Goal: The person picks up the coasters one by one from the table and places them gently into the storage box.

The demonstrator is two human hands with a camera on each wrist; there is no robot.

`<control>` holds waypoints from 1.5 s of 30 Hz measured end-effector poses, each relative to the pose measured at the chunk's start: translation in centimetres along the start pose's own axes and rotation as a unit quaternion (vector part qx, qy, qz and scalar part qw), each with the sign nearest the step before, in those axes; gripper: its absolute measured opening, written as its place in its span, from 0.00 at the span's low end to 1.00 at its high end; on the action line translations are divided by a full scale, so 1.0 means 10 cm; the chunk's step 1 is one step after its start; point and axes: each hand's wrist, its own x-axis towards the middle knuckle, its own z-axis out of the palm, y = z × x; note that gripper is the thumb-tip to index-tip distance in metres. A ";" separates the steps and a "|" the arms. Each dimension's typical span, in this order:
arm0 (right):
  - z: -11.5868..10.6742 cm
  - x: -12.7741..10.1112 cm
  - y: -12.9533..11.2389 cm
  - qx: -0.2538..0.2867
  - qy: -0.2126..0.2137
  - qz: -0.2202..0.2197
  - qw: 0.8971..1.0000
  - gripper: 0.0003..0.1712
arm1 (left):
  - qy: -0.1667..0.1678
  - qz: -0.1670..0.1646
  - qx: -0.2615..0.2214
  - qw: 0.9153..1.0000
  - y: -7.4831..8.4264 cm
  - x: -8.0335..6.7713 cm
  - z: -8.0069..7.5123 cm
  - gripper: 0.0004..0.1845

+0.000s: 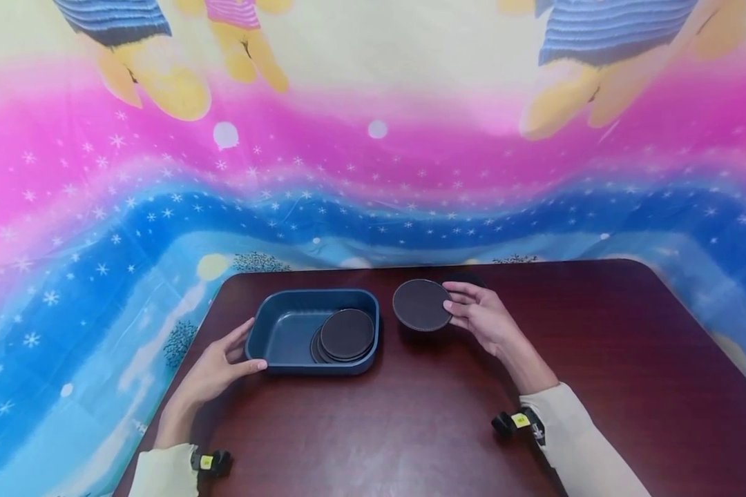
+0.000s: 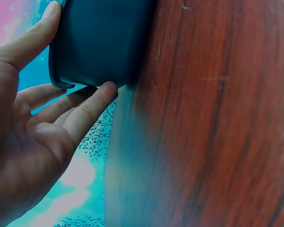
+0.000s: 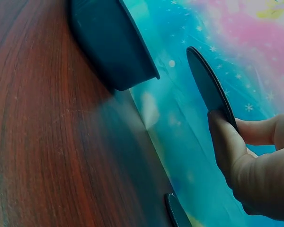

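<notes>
A dark blue rectangular tray (image 1: 286, 304) sits on the dark wooden table (image 1: 410, 414) and holds a small stack of dark round coasters (image 1: 345, 334). My left hand (image 1: 220, 366) rests against the tray's near left corner with straight fingers; thumb and fingertips (image 2: 102, 94) touch its wall (image 2: 99, 42). My right hand (image 1: 481, 316) pinches another dark round coaster (image 1: 420, 304) by its edge and holds it lifted above the table, just right of the tray. The right wrist view shows that coaster (image 3: 206, 85) edge-on between thumb and fingers. One more coaster (image 1: 466, 279) lies on the table behind the hand.
A bright cartoon-print cloth (image 1: 373, 138) hangs behind and around the table. The table's far edge runs just behind the tray. In the right wrist view, the flat coaster (image 3: 176, 212) lies near that edge and the tray's outer wall (image 3: 113, 47) stands beside it.
</notes>
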 end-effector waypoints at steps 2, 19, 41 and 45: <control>0.00 0.00 0.00 -0.001 0.000 0.000 1.000 0.34 | 0.000 0.001 0.000 1.000 0.00 0.00 0.00 0.51; 0.03 -0.01 0.00 0.008 -0.001 -0.010 1.000 0.35 | 0.000 0.002 0.000 1.000 0.00 0.01 -0.01 0.51; 0.20 0.01 0.03 0.032 -0.006 -0.014 0.999 0.35 | 0.004 0.011 0.001 1.000 -0.01 0.00 0.01 0.51; 0.27 0.03 0.02 0.032 -0.006 -0.014 0.999 0.34 | 0.004 0.012 -0.003 1.000 -0.01 0.00 0.01 0.51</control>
